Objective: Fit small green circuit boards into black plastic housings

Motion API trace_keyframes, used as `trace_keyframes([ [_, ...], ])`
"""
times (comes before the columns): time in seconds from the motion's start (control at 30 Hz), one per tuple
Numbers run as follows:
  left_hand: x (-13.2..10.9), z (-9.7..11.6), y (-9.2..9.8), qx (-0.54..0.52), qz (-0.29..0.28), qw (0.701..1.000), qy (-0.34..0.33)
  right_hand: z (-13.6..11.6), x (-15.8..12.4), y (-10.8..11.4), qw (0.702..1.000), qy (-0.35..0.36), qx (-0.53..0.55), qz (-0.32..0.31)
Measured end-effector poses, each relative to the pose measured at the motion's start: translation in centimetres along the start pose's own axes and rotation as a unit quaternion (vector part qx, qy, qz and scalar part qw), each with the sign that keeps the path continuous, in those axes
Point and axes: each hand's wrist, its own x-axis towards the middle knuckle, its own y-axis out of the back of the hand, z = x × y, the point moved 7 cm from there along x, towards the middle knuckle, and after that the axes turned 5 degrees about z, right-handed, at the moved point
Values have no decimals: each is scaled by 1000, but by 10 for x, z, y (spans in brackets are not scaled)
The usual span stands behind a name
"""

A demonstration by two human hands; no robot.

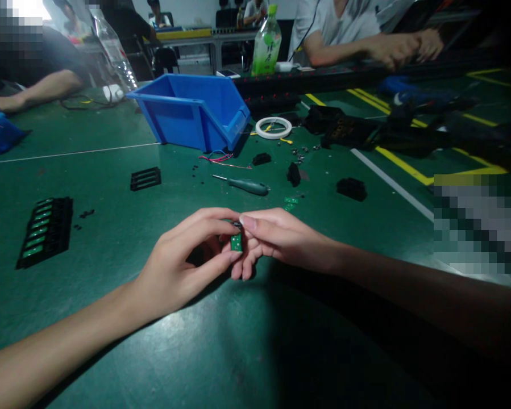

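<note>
Between my two hands, just above the green tabletop, is a small green circuit board (236,243) with a black part at its upper end. My left hand (187,250) pinches the board between thumb and fingers from the left. From the right, the thumb and fingers of my right hand (281,236) close on its upper end, partly hiding it. A screwdriver (247,186) with a dark green handle lies beyond my hands. Behind my right hand are some small green boards (291,201). At the left rests a black holder (46,230) with several green boards in a row.
A blue bin (182,122) stands at the back, with a roll of white tape (273,128) beside it. Black plastic pieces (351,188), a black frame (145,178), thin wires (221,161) and screws (302,152) lie around. Bottles (267,45) and other people are farther back.
</note>
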Motion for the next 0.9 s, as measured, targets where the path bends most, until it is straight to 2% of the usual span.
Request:
trace_keyframes([
  [0.4,0,-2,0,-4,-10,1000,2,-4,0,-2,1000,-10,-12,20],
  [0.9,2,2,1,8,-4,1000,-25,-2,0,-2,1000,17,-3,-5],
])
